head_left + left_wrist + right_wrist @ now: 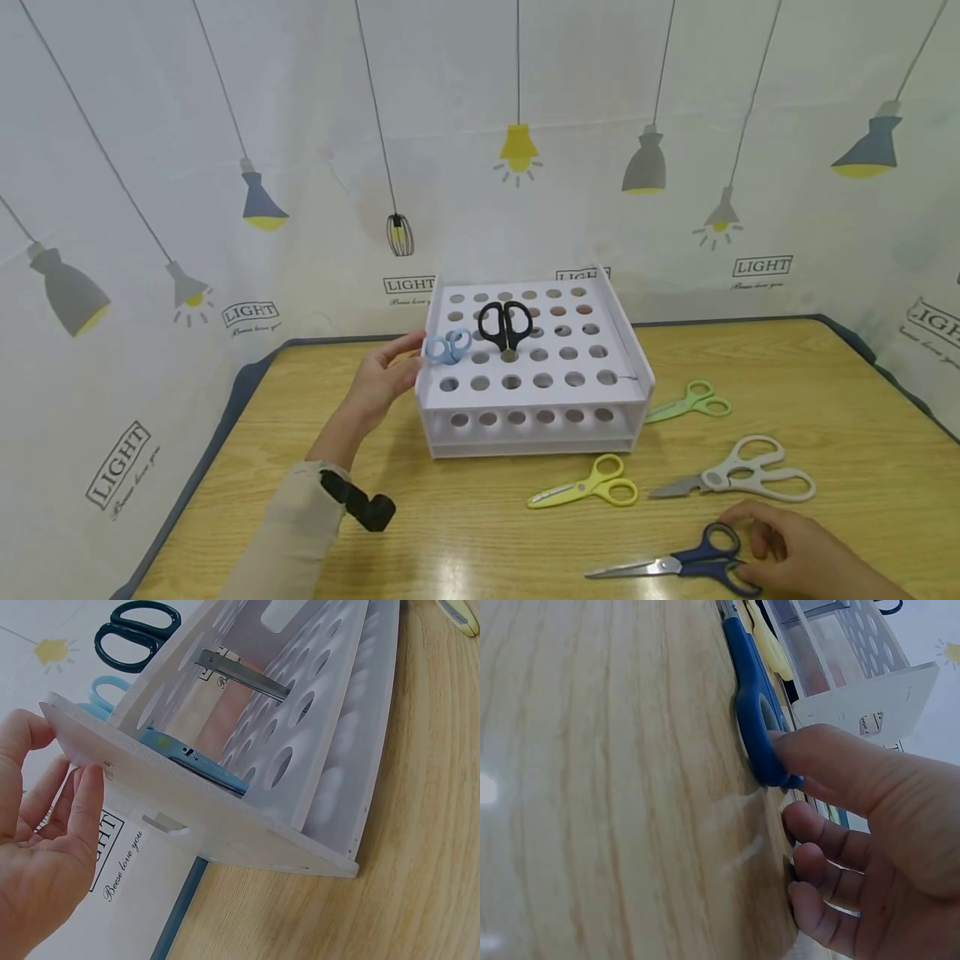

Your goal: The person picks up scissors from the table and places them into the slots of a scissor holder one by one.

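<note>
Your right hand [802, 554] rests on the blue scissors [693, 564] lying flat on the table [465, 533], fingers curled on the handle. Your left hand [378, 379] touches the white rack's [540, 367] side with loose, straight fingers, beside the light blue scissors [447, 346] standing in a hole.

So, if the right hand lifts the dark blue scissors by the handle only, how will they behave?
The dark blue scissors look rigid, so they should not flop. The long metal blades probably make the tip sag if the right hand holds only the loops. Lying flat on the smooth table, they may slide rather than roll when pushed.
</note>
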`<state>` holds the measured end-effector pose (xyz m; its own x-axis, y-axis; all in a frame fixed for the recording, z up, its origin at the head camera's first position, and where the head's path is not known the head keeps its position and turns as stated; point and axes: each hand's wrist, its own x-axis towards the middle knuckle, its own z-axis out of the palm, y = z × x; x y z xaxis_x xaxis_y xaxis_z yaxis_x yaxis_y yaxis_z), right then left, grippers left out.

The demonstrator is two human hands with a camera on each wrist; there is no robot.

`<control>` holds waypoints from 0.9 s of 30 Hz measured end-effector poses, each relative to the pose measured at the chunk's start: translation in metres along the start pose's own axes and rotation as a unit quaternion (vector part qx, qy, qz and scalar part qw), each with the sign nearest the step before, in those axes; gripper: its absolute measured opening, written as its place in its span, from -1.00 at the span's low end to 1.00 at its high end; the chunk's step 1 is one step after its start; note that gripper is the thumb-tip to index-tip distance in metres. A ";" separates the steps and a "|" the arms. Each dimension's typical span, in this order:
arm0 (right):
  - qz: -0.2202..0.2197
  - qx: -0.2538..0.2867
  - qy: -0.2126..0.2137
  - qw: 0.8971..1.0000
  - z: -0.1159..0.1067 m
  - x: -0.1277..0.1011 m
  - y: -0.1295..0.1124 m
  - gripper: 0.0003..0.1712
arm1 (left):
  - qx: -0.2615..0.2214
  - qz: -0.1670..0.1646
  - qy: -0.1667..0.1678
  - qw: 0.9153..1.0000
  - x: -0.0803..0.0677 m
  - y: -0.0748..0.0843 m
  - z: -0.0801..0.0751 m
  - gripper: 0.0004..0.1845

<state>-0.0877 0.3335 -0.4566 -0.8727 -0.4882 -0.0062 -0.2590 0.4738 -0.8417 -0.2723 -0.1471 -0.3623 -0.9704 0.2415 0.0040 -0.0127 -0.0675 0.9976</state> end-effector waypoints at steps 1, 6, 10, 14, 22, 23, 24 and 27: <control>-0.002 -0.002 0.001 1.000 0.000 0.000 0.000 -0.60 | -0.001 0.000 0.000 1.000 0.000 0.000 0.000 -0.48; -0.008 -0.014 0.005 1.000 -0.001 0.001 -0.001 -0.61 | -0.005 0.000 0.001 1.000 0.001 0.002 0.002 -0.49; -0.015 -0.012 0.004 1.000 -0.002 0.003 -0.002 -0.61 | -0.007 0.000 -0.003 1.000 0.002 0.002 0.002 -0.48; -0.006 0.018 -0.015 1.000 -0.004 0.004 -0.003 -0.60 | -0.004 -0.004 -0.001 1.000 0.002 0.001 0.002 -0.48; 0.021 0.054 -0.038 0.998 -0.009 0.010 -0.007 -0.57 | 0.009 -0.007 0.003 1.000 -0.001 0.000 0.001 -0.48; 0.020 0.053 -0.038 0.998 -0.010 0.010 -0.007 -0.56 | 0.010 -0.006 0.002 1.000 -0.001 0.000 0.000 -0.48; 0.017 0.050 -0.038 0.998 -0.010 0.010 -0.007 -0.56 | 0.009 -0.007 0.002 1.000 -0.001 0.000 0.000 -0.48; 0.042 0.038 -0.035 0.998 -0.011 0.010 -0.011 -0.51 | 0.008 -0.008 0.000 1.000 0.000 0.000 0.000 -0.48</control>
<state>-0.0981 0.3315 -0.4415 -0.8582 -0.5005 -0.1138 -0.1523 0.4600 -0.8747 -0.2720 -0.1469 -0.3623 -0.9702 0.2418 -0.0126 -0.0250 -0.0483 0.9985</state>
